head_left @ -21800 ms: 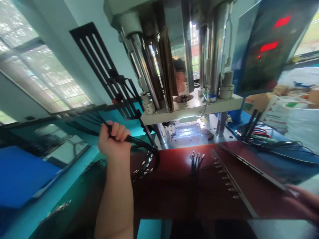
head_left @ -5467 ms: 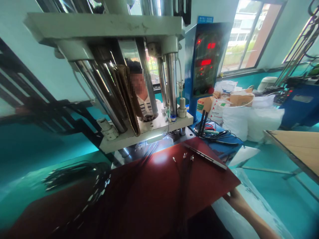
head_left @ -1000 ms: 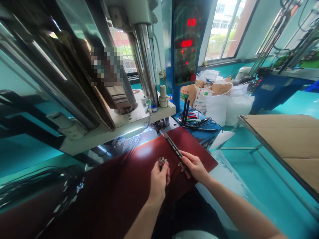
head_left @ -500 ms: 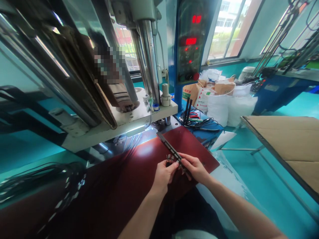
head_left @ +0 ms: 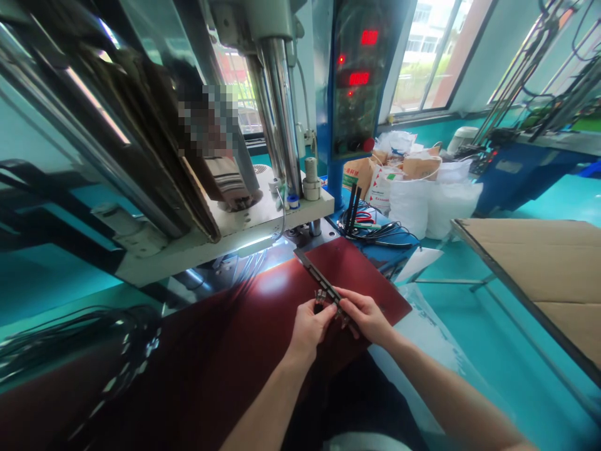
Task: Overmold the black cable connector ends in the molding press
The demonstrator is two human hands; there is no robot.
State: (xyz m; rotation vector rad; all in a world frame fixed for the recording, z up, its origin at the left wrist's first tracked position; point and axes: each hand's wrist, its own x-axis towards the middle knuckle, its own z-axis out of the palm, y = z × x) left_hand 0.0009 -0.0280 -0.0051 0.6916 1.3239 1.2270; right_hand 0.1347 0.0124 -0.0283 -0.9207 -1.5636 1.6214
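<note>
Head view: our left hand (head_left: 308, 329) closes around metal-tipped cable ends (head_left: 320, 299), our right hand (head_left: 369, 315) grasps a notched black bar (head_left: 315, 275), both working just above a dark red board (head_left: 361, 266)

We can't count the small metal terminals (head_left: 321, 299) above the dark red work board (head_left: 370, 269). The left hand (head_left: 307, 332) and right hand (head_left: 366, 316) cover part of them, and they are too small for us to make out their shape. Left of the board, the black cable bundle (head_left: 79, 344) is blurred and runs off our picture's edge. Below the board, the bottom edge cuts off the left forearm (head_left: 263, 401) and right forearm (head_left: 451, 394).
</note>
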